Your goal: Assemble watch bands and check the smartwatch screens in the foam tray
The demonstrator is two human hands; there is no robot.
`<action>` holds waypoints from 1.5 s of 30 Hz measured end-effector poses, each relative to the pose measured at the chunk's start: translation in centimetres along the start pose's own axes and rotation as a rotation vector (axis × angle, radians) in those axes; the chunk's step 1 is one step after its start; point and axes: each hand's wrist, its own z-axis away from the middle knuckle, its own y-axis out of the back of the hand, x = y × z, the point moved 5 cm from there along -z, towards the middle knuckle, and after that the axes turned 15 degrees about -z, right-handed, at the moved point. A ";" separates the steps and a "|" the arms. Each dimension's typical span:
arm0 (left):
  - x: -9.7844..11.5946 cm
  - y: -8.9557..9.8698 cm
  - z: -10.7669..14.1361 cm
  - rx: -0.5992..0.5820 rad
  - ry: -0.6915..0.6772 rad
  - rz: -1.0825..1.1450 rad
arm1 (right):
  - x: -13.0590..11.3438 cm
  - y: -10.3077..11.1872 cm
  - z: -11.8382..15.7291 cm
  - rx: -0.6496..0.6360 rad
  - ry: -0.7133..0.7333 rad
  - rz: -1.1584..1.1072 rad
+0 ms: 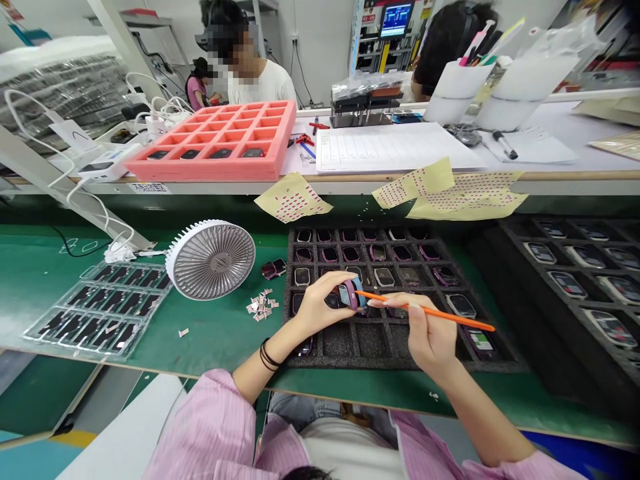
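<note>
Between the thumb and fingers of my left hand [323, 305] is a purple watch case [351, 293] with a blue piece at its right side. My right hand [431, 333] is closed around a thin orange stick [450, 316], whose left tip meets or nearly meets the watch case; which of the two I cannot tell. Both hands are above a black foam tray [340, 337] that holds rows of watch cases, several of them purple-rimmed. A loose purple watch part [273, 269] and a pile of small pale tabs [262, 305] lie left of the tray.
A round white fan [213, 260] stands at the left, beside a clear tray of black parts [100, 307]. Another foam tray [580, 267] of watches is at the right. On the shelf are a pink foam tray [210, 175] and paper sheets [395, 148]. Other people are behind.
</note>
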 end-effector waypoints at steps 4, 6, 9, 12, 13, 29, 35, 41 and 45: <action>-0.1 0.1 0.0 -0.015 0.046 -0.014 | 0.1 -0.4 0.0 -0.031 -0.013 -0.001; -0.1 0.2 0.0 -0.013 0.044 -0.015 | -0.1 -0.3 -0.1 -0.004 -0.001 -0.009; 0.0 0.1 0.1 -0.007 0.026 -0.020 | -0.4 -0.2 -0.1 0.020 0.014 -0.018; 0.0 0.1 0.1 -0.004 0.015 -0.030 | -0.3 -0.3 0.1 -0.005 -0.005 -0.018; 0.0 0.0 0.1 -0.003 0.015 -0.035 | -0.2 -0.3 0.2 -0.010 -0.007 -0.013; 2.1 0.4 1.6 -0.231 -0.026 -0.263 | -0.2 2.2 1.0 0.152 -0.035 -0.010; 2.4 -0.7 4.2 -0.580 0.098 -0.531 | 1.9 6.9 3.8 0.380 -0.084 0.022; 3.8 -4.2 2.6 -0.632 0.030 -0.579 | 3.5 10.4 6.0 0.338 -0.285 0.343; 5.3 -6.7 1.3 -0.647 -0.029 -0.607 | 4.4 12.9 7.5 0.254 -0.388 0.734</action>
